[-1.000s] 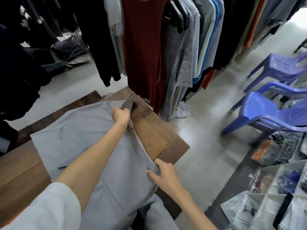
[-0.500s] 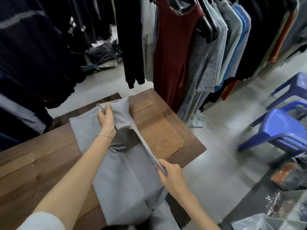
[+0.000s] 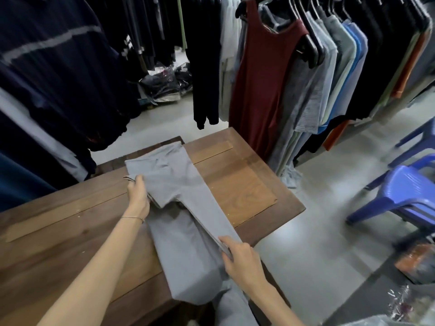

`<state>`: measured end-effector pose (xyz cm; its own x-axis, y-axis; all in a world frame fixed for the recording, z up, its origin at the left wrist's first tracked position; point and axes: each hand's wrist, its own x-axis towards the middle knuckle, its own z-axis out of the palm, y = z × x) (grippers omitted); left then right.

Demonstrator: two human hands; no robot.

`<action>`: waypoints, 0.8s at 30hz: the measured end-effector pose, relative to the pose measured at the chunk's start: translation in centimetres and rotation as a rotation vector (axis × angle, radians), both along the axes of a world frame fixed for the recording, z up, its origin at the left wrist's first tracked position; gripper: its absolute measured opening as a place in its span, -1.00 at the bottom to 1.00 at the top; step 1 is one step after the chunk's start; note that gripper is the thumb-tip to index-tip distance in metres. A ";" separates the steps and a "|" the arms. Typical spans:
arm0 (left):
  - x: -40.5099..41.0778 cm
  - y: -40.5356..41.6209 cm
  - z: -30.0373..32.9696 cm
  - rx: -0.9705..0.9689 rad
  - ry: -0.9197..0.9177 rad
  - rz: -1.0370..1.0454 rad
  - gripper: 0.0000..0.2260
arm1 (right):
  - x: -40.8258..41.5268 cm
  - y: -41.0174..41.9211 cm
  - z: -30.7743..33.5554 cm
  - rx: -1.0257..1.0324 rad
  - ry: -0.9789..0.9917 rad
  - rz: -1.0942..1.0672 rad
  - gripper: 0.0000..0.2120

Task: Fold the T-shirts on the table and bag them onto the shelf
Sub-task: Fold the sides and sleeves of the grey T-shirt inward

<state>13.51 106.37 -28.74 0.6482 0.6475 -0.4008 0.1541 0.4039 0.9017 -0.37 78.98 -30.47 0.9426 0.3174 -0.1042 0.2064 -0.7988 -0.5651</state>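
Two hands grip grey T-shirt on wooden table; clothes racks behind.

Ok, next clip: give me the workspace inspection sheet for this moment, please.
Surface: wooden table, bare wood at right and left.
Job's things: grey T-shirt lies on the table, one side folded over; its near end hangs off the edge.
Clutter: nothing seen on the table.
Hands: left hand grips the sleeve edge; right hand pinches the folded edge near the hem.
Cables: nothing seen.
Surroundings: hanging clothes, blue plastic chairs, bagged garments on the floor.
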 end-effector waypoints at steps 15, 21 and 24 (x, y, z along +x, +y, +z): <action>-5.2 -0.1 -1.3 0.038 0.213 -0.338 -0.65 | -4.2 0.8 -1.0 0.067 0.160 -0.142 -0.83; -5.0 0.4 0.2 0.094 0.058 -0.263 -0.85 | -5.1 1.5 -0.6 0.170 0.024 -0.185 -0.86; -5.2 0.9 -0.7 0.099 0.106 -0.238 -0.88 | -5.5 1.6 -0.8 0.121 0.095 -0.047 -0.90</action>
<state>8.26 107.25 -29.43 0.7446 0.5213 -0.4169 0.3299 0.2556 0.9088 -5.86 80.54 -31.31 0.9443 0.2891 -0.1574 0.1118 -0.7314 -0.6727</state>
